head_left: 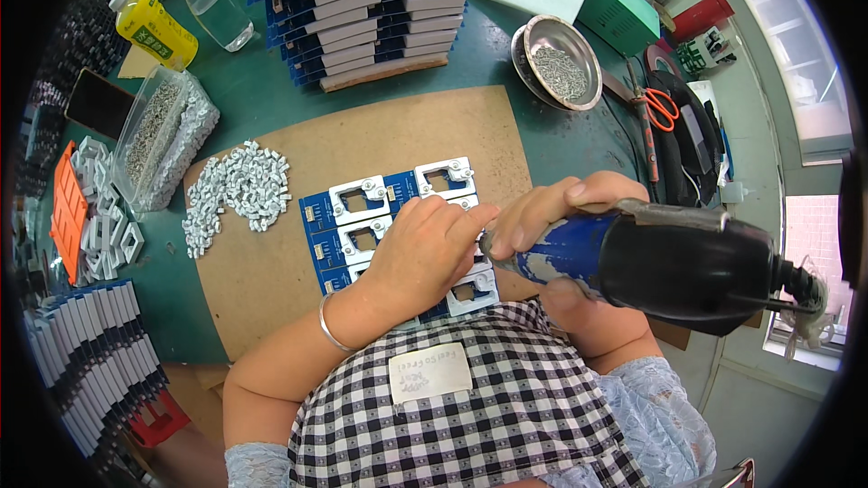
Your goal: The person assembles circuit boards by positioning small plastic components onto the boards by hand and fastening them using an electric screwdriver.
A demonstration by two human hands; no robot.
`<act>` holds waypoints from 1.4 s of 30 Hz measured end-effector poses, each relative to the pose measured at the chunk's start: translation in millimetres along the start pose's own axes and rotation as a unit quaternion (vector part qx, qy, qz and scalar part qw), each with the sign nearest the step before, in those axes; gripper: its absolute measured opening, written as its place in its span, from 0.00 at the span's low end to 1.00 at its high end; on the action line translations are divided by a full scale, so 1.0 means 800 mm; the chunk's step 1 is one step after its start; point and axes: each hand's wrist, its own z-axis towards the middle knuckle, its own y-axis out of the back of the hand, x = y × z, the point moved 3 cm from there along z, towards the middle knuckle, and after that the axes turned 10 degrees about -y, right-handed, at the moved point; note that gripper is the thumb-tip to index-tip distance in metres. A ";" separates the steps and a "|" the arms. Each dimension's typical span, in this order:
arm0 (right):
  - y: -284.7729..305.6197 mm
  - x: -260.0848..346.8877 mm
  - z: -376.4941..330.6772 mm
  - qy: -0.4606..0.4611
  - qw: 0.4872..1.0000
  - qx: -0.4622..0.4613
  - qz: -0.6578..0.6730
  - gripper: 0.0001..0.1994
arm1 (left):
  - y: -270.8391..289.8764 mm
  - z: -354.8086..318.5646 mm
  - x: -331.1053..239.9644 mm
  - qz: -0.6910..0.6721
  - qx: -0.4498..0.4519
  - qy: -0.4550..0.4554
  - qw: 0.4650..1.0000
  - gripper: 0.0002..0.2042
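Note:
My right hand (pixel 533 217) is wrapped round a blue and black electric screwdriver (pixel 674 262). The tool lies nearly level, its nose pointing left toward my left hand (pixel 420 248). That hand rests over blue circuit boards (pixel 318 239) fitted with white plastic frames (pixel 344 215). Its fingers are curled together close to the screwdriver's nose; whatever they pinch is hidden. The boards sit side by side in rows on a brown board (pixel 362 136), partly covered by my left hand and forearm. The screwdriver's tip is out of sight behind my fingers.
Small white plastic pieces (pixel 240 185) are heaped left of the boards. Beyond them stands a clear tub (pixel 158 149) of small parts. A metal bowl (pixel 562 63) holds screws at the far right. Stacked boards (pixel 362 27) rise at the back, near two bottles (pixel 158 32). A soldering iron (pixel 649 131) lies right.

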 end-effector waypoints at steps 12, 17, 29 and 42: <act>-0.002 -0.001 0.012 -0.014 0.998 0.032 -0.049 0.29 | -0.002 0.003 0.001 0.001 0.033 0.018 0.999 0.23; 0.001 0.000 0.018 0.008 0.998 0.052 -0.034 0.29 | -0.002 0.002 0.003 -0.009 0.041 0.031 0.999 0.22; -0.009 -0.023 0.015 0.036 0.993 0.071 0.084 0.26 | 0.000 -0.001 0.004 -0.037 0.003 0.020 0.999 0.21; 0.012 -0.030 -0.012 0.154 0.979 0.059 0.119 0.27 | 0.197 -0.076 -0.094 -0.390 -0.253 0.031 0.885 0.16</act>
